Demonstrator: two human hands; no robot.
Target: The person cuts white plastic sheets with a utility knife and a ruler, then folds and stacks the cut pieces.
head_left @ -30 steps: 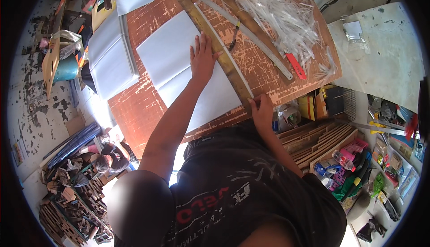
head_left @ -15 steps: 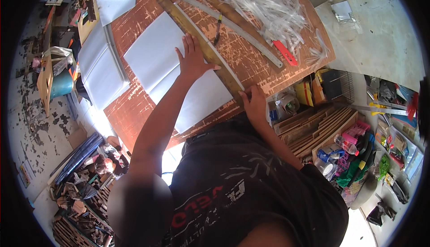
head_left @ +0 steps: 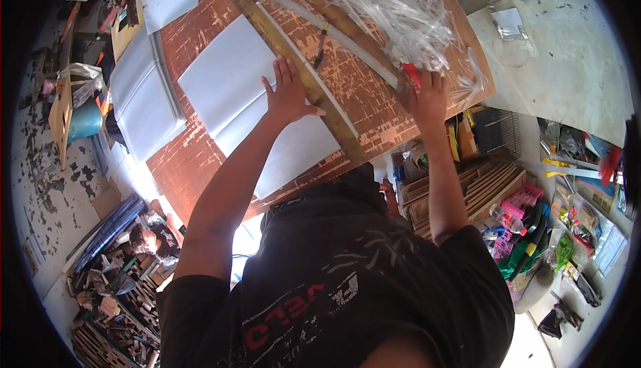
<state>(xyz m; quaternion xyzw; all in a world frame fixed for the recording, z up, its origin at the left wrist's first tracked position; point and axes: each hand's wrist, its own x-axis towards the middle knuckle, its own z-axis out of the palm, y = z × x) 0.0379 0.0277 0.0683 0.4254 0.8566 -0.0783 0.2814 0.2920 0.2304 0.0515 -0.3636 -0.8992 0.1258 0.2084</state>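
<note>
- The brown table (head_left: 177, 174) has white paper (head_left: 224, 74) on it.
- A long brown strip (head_left: 340, 131) lies along the paper's edge.
- Left hand (head_left: 288, 98): flat, fingers wide, on paper and strip.
- Right hand (head_left: 429, 101): curled at a red tool (head_left: 412, 73); can't tell if gripping.

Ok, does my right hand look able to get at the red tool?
Most likely yes: your right hand is right at the red tool, covering part of it. The plastic strips lie mostly beyond, seemingly leaving the way free. Its grip is unclear.
</note>
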